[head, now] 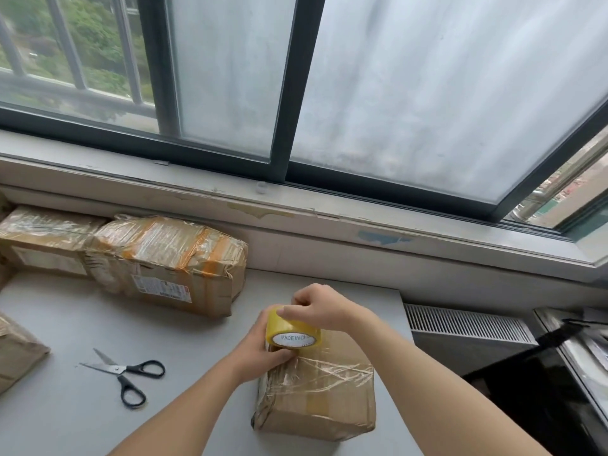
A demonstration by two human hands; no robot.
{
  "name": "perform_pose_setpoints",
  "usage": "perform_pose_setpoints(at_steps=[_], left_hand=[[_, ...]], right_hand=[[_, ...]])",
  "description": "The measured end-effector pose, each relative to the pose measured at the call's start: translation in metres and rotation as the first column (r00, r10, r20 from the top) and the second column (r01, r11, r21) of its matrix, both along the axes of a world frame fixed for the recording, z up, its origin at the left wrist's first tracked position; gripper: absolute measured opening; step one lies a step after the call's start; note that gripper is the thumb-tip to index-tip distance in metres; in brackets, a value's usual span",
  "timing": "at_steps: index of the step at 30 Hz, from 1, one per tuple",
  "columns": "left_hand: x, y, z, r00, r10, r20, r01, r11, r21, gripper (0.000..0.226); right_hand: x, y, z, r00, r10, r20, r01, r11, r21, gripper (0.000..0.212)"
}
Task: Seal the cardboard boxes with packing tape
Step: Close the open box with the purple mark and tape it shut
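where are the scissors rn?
Head view, lower left: the scissors lie open on the grey table, untouched, left of the left hand gripping the tape roll and in front of the taped box by the wall.

Near you on the left, black-handled scissors lie on the grey table, blades parted and pointing left. Beyond the table's far edge you see a pale window sill with chipped paint. Above it is a dark window frame holding frosted panes. At far left, a metal railing stands before green trees. On your right sits a white slatted grille.
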State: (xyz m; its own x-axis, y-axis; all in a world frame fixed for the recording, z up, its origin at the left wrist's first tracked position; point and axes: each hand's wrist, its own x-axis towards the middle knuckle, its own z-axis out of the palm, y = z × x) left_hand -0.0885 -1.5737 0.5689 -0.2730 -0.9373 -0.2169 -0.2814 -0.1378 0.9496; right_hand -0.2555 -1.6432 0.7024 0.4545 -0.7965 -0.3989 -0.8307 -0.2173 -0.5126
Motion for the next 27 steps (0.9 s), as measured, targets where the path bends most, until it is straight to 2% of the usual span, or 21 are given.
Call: perform_pose_setpoints(at_steps=[3,8,11,16,18,21,24,27], left_hand=[[-0.005,-0.003,-0.006,0.998,0.011,-0.065,-0.009,1.0,0.023,0.083],[-0.018,0.0,-0.021,0.995,0.072,-0.071,-0.063,0.99,0.129,0.104],[-0.02,-0.005,-0.022,0.992,0.107,-0.072,-0.096,0.986,0.137,0.099],[-0.014,-0.033,-0.008,0.984,0.166,-0.065,-0.161,0.983,0.085,0.088],[-0.01,-0.043,-0.007,0.989,0.14,-0.049,-0.137,0.989,0.054,0.086],[-0.006,-0.048,-0.002,0.998,0.07,0.0,-0.07,0.997,0.018,0.084],[0.0,-0.054,0.0,0.987,0.039,0.156,-0.027,0.997,-0.077,0.079],[0.003,-0.059,0.002,0.977,-0.018,0.213,0.041,0.994,-0.102,0.082]], right_hand=[[-0.011,0.003,-0.004,0.999,-0.022,0.03,0.02,0.999,0.05,0.063],[-0.008,0.006,-0.011,0.986,-0.096,0.133,0.079,0.989,0.124,0.075],[-0.006,0.002,-0.011,0.98,-0.092,0.178,0.075,0.992,0.099,0.079],[-0.003,-0.013,-0.011,0.967,-0.138,0.213,0.141,0.99,0.005,0.067],[0.0,-0.019,-0.014,0.966,-0.156,0.207,0.161,0.987,-0.008,0.07],[-0.002,-0.028,-0.012,0.979,-0.154,0.136,0.158,0.987,-0.022,0.071],[-0.032,-0.038,0.0,0.992,-0.116,-0.044,0.11,0.987,-0.116,0.065],[-0.084,-0.043,0.014,0.976,-0.094,-0.198,0.07,0.99,-0.126,0.066]])
